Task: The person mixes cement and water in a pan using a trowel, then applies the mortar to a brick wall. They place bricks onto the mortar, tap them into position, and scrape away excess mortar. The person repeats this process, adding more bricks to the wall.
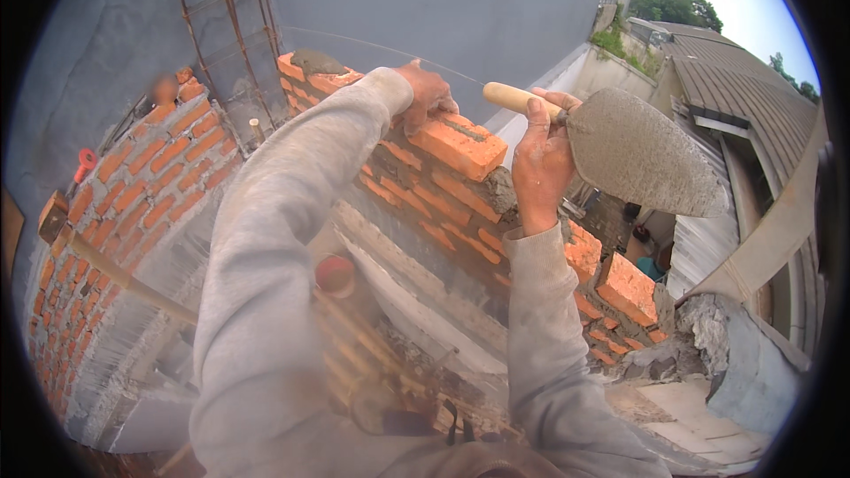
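Note:
My left hand (428, 99) is closed at the far end of an orange brick (460, 147) lying on top of the brick wall (452, 199), its fingers curled down against it. A strip of grey mortar runs along the brick's top. My right hand (542, 164) grips a trowel by its pale wooden handle (513, 97), above and right of the brick. The trowel's broad blade (651, 152) points right and is coated in grey mortar. A lump of mortar (502, 190) sits at the brick's near end.
A thin string (381, 40) stretches over the wall. Upright rusty rebar (232, 13) stands by the grey wall (425, 0). At left are another brick wall (146, 168) and a wooden pole (133, 283). Loose-topped bricks (627, 288) sit at right; roofs (744, 71) lie beyond.

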`<state>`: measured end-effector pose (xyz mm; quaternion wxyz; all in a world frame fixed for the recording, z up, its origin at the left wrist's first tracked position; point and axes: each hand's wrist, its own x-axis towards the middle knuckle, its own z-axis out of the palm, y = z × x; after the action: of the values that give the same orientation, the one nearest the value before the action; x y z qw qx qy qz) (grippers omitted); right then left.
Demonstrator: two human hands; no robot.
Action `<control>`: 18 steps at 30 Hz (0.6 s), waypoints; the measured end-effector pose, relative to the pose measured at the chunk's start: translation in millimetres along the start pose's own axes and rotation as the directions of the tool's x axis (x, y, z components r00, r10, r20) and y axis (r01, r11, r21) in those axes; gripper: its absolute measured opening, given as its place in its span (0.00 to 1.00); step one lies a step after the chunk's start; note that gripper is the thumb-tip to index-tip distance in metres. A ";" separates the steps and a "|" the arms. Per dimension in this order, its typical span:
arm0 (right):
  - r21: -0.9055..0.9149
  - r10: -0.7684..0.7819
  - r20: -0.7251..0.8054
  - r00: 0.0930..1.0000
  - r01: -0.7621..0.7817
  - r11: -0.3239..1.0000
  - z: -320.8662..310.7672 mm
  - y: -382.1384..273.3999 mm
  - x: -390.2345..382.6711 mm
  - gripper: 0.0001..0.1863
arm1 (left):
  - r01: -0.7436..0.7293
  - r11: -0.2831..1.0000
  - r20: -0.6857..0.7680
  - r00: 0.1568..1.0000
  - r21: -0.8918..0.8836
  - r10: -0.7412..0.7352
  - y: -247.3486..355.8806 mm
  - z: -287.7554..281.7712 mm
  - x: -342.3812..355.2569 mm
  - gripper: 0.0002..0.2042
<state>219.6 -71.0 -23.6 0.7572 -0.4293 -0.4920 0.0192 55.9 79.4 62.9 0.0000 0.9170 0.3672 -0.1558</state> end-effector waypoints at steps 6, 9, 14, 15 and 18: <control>-0.138 -0.148 0.218 0.965 0.181 0.974 20.3 3.6 -4.1 0.10 | 0.031 0.998 0.021 0.999 0.048 -0.032 -0.6 -1.2 2.3 0.44; -0.077 -0.117 0.142 0.983 0.128 0.989 10.1 5.5 3.4 0.11 | 0.020 1.000 -0.017 1.000 0.009 -0.019 -1.0 1.6 -0.1 0.44; -0.150 -0.197 0.049 0.979 0.202 0.968 12.2 10.2 8.1 0.10 | -0.004 0.998 -0.067 0.998 0.058 0.007 -0.7 2.9 -4.0 0.45; -0.252 -0.326 0.113 0.939 0.344 0.905 20.3 12.0 5.2 0.10 | 0.011 0.999 -0.053 0.999 0.043 -0.009 -0.6 2.5 -4.2 0.45; -0.199 -0.166 0.279 0.946 0.226 0.954 38.6 18.2 3.5 0.10 | 0.087 0.996 -0.010 0.996 -0.035 -0.087 -2.9 -1.8 -3.1 0.45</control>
<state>199.2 -33.6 -27.5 0.6301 -0.4560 -0.6259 -0.0574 52.3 79.6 65.9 0.0071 0.9009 0.4094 -0.1440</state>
